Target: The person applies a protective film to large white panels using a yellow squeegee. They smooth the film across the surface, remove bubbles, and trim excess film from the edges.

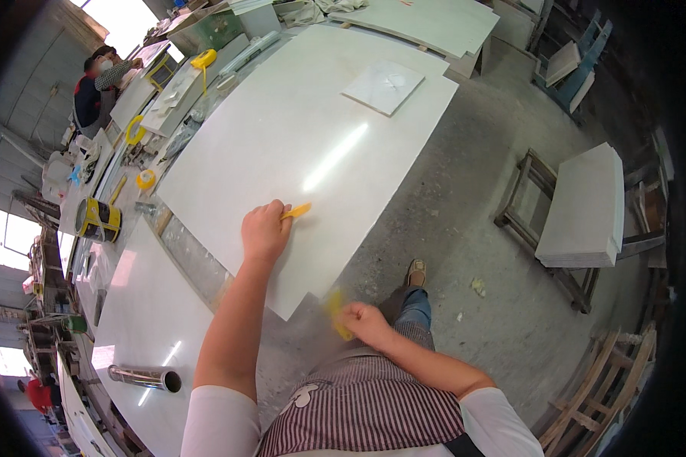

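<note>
Above the near part of a large white polished slab (pixel 251 143), my left hand (pixel 267 228) is closed around a small yellow-orange tool (pixel 296 211). The flat end of this tool sticks out past my fingers; its exact kind cannot be made out. My right hand (pixel 366 324) is in front of my striped apron, off the slab's near notched corner. A thin yellow strip (pixel 338 317), blurred by motion, is pinched between its fingers. On the slab's far right part lies a square marble-look tile (pixel 384 87).
A second slab (pixel 148 308) at left bears a metal tube (pixel 144 378). Beyond are a can (pixel 98 220), a tape roll (pixel 146 179) and a yellow tape measure (pixel 204 59). Stacked panels (pixel 580 205) stand on a trestle at right. A masked person (pixel 94 91) works at far left.
</note>
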A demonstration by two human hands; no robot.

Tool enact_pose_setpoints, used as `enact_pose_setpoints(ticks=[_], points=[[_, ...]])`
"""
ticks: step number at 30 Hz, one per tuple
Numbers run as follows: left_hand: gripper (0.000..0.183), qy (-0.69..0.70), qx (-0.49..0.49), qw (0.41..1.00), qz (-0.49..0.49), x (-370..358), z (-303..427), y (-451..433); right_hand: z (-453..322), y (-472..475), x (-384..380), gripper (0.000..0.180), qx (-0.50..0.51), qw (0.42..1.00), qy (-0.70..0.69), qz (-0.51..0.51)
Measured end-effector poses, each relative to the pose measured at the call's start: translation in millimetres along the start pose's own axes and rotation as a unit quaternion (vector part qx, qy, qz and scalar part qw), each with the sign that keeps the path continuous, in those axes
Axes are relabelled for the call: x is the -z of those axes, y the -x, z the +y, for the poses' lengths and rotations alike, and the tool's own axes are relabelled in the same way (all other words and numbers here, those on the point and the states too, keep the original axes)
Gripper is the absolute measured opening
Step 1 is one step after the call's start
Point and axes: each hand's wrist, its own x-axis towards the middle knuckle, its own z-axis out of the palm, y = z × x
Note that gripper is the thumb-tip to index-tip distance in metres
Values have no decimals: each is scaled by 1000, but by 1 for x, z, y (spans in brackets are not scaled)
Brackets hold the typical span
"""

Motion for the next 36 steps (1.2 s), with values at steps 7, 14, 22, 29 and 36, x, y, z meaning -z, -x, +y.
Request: enact_pose_setpoints(ticks=[7,14,22,29,36], points=[[15,24,-7,1000,14,-5,-8,3,-20,37,38,20,-8,997,-64,41],[18,483,187,853,-60,20,28,9,-105,42,37,15,111,982,-150,32],[37,700,183,663,-192,57,100,58,-164,21,-2,24,206,970,-127,-3],[32,641,223,721,-135,73,102,80,-181,22,-4,19,234,961,-109,96],[20,590,157,768,-195,64,105,74,-176,16,-7,17,237,952,-100,164]])
